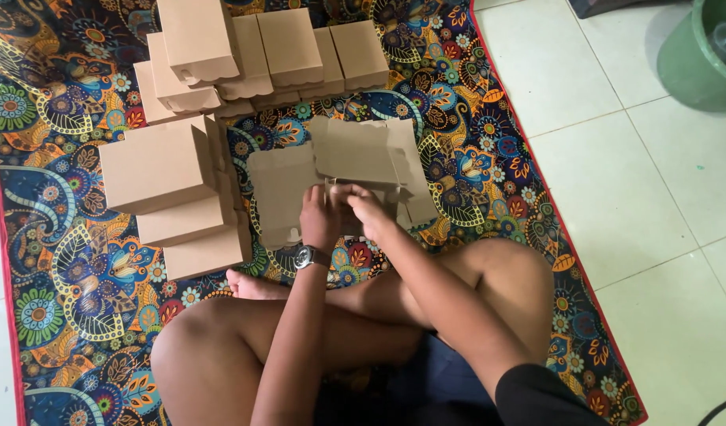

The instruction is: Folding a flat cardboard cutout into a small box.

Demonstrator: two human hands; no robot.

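Note:
A flat, partly folded brown cardboard box blank (pixel 355 154) lies on the patterned mat in front of my crossed legs. My left hand (pixel 319 217), with a wristwatch on the wrist, grips its near edge beside the left panel (pixel 280 189). My right hand (pixel 363 207) pinches the same near edge just to the right, the fingers of both hands almost touching. The part of the blank under my hands is hidden.
Stacked finished brown boxes (pixel 170 170) stand at the left, and more rows of boxes (pixel 284 47) sit behind the blank. The colourful floral mat (pixel 473 158) ends at a red border on the right, beside white floor tiles (pixel 639 181). A green bucket (pixel 698 55) stands far right.

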